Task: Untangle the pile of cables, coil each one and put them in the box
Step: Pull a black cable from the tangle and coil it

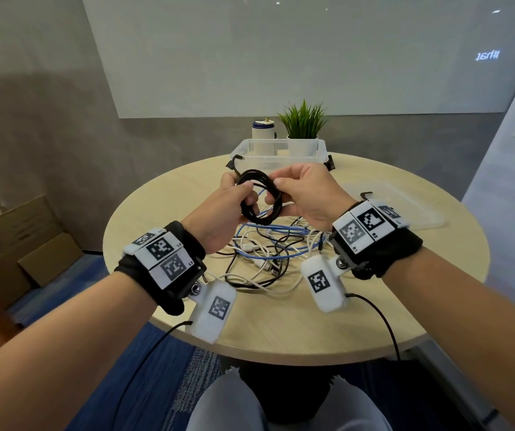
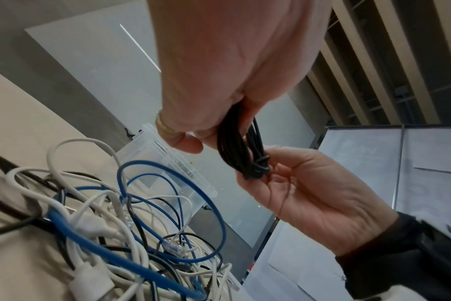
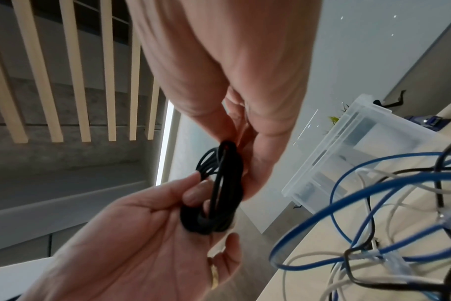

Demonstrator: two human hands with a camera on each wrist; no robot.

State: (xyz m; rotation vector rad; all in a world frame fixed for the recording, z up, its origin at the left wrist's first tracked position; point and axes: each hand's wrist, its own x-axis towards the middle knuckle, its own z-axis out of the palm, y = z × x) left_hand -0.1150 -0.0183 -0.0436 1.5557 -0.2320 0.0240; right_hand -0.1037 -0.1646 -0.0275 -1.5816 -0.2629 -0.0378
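Observation:
A black cable (image 1: 261, 197), wound into a small coil, is held up over the table between both hands. My left hand (image 1: 243, 197) grips the coil's left side, thumb on top. My right hand (image 1: 281, 189) pinches its right side. In the left wrist view the black cable (image 2: 234, 146) runs from my left hand (image 2: 206, 132) down to the fingers of my right hand (image 2: 265, 167). In the right wrist view the same black cable (image 3: 219, 183) sits between both hands. Under them lies the pile of blue, white and black cables (image 1: 268, 253). The clear plastic box (image 1: 321, 152) stands open behind.
The round wooden table (image 1: 281, 331) carries the box's clear lid (image 1: 405, 206) at the right. A potted plant (image 1: 303, 122) and a white bottle (image 1: 262, 132) stand behind the box. Cardboard boxes (image 1: 10, 244) lie on the floor at the left.

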